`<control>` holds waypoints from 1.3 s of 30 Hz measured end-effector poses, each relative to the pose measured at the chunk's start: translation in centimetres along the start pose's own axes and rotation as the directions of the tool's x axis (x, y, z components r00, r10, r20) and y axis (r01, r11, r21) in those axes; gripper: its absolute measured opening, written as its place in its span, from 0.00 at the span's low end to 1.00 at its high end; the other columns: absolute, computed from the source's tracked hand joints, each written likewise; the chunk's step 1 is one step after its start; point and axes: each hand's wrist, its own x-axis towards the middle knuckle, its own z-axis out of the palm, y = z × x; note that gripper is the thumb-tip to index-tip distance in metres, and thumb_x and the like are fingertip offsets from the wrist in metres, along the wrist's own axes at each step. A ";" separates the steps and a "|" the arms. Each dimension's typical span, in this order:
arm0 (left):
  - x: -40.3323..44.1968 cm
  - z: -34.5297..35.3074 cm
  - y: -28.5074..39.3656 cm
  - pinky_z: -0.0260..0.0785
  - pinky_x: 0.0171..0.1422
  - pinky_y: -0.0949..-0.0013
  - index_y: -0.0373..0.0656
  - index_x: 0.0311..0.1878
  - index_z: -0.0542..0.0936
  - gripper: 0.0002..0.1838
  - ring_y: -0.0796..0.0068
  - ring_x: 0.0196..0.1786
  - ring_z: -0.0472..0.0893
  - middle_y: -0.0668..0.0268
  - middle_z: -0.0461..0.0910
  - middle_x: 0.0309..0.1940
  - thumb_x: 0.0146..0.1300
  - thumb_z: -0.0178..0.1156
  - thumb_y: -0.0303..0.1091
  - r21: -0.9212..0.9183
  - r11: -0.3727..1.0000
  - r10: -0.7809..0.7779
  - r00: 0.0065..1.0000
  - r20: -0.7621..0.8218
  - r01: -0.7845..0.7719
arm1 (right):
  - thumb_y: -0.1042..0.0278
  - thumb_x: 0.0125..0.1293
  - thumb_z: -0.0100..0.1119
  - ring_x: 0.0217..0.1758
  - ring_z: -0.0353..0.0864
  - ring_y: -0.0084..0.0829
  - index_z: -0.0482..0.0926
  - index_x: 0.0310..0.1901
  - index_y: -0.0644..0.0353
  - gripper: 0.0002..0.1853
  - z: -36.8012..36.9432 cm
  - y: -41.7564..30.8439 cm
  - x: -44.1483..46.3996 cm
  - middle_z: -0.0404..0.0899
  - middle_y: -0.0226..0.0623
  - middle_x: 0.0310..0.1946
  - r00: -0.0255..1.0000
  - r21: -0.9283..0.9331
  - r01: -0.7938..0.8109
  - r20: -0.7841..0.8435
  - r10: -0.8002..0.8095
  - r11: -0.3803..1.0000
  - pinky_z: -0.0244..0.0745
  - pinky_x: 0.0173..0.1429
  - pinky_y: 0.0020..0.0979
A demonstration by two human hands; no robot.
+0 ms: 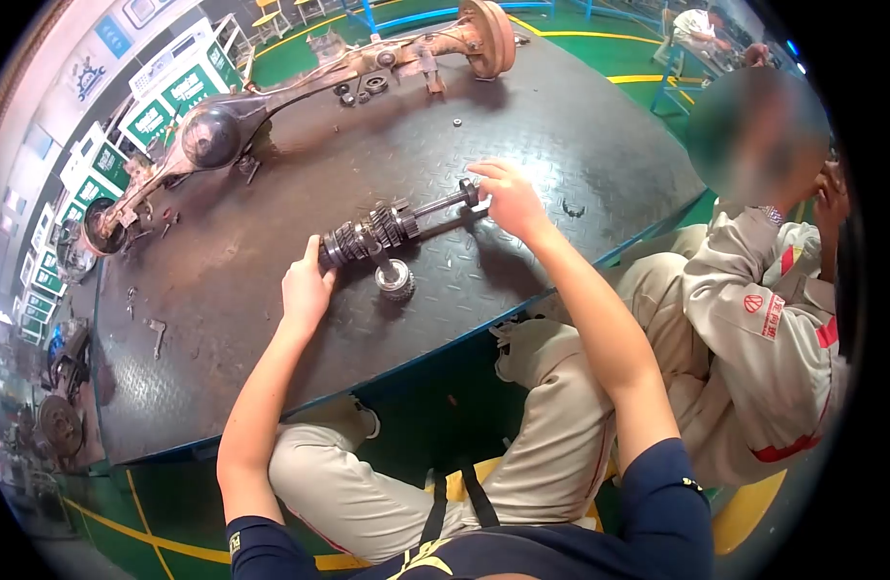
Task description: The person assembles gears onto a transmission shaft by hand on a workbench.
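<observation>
Fingers (314, 251) of the bare left hand (306, 293) curl around one end of a dark, toothed steel gear shaft (367, 235), lying across a black tread-patterned metal tabletop (445, 304). Beside its round end collar (469, 191), the bare right hand (512, 200) is half open; I cannot tell whether it grips.

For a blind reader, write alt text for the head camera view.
A seated person's left hand and right hand are at opposite ends of a geared shaft over a dark tabletop. A rusty axle lies behind; another person in pale workwear is at right.
</observation>
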 end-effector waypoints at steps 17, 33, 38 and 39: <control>0.1 -0.5 0.4 0.78 0.47 0.48 0.40 0.67 0.71 0.34 0.42 0.42 0.85 0.43 0.84 0.35 0.56 0.71 0.29 -0.009 1.000 -0.014 0.999 0.037 0.014 | 0.87 0.48 0.54 0.57 0.78 0.47 0.81 0.47 0.63 0.22 1.3 -0.7 0.0 0.82 0.43 0.51 0.997 0.066 -0.078 0.021 0.076 0.995 0.74 0.63 0.42; 0.3 -0.3 0.1 0.78 0.47 0.49 0.40 0.67 0.71 0.34 0.42 0.42 0.85 0.43 0.84 0.35 0.55 0.70 0.27 -0.016 1.000 -0.002 1.000 0.020 0.003 | 0.81 0.48 0.58 0.38 0.80 0.38 0.76 0.20 0.61 0.05 0.4 -0.4 1.3 0.81 0.34 0.27 0.949 0.002 0.024 -0.316 -0.023 1.000 0.75 0.47 0.38; 0.3 -0.6 0.5 0.78 0.48 0.49 0.40 0.67 0.72 0.34 0.42 0.43 0.85 0.43 0.84 0.36 0.55 0.70 0.27 -0.027 1.000 -0.013 1.000 0.021 0.014 | 0.82 0.47 0.57 0.36 0.79 0.39 0.75 0.21 0.60 0.05 -0.7 -1.0 1.1 0.80 0.34 0.26 0.950 0.023 0.038 -0.312 -0.029 0.999 0.75 0.45 0.38; 0.3 -0.7 0.6 0.78 0.48 0.49 0.40 0.67 0.72 0.34 0.42 0.43 0.85 0.43 0.84 0.36 0.55 0.70 0.27 -0.035 0.999 -0.028 0.999 0.039 0.030 | 0.83 0.47 0.56 0.36 0.79 0.39 0.75 0.21 0.59 0.06 -0.6 -0.8 0.9 0.79 0.34 0.26 0.957 0.019 0.046 -0.288 -0.039 0.999 0.75 0.44 0.38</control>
